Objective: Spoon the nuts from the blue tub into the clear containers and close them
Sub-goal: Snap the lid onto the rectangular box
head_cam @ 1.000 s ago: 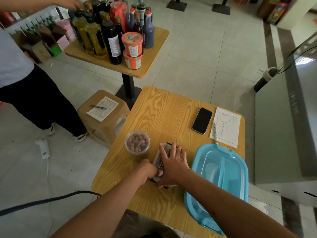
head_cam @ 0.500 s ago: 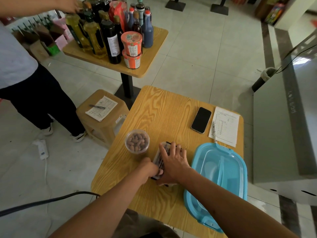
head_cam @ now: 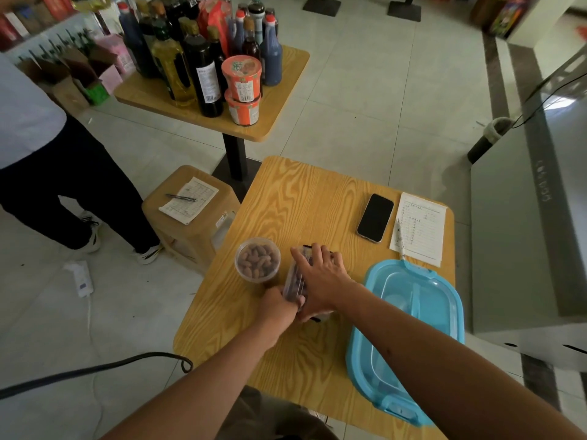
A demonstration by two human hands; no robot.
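Wooden table [head_cam: 317, 198]: your right hand [head_cam: 320, 277] presses flat on the clear container [head_cam: 295, 281], your left hand [head_cam: 279, 304] grips its near end; open tabletop beyond.

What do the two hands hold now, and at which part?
The left hand grips the near end of the clear container; the right hand presses flat on its lid.

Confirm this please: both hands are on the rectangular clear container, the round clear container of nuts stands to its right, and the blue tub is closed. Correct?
One mistake. The head view shows the round clear container of nuts to the left of the rectangular clear container, not right. Both the left hand and right hand are on it, and the blue tub is closed.
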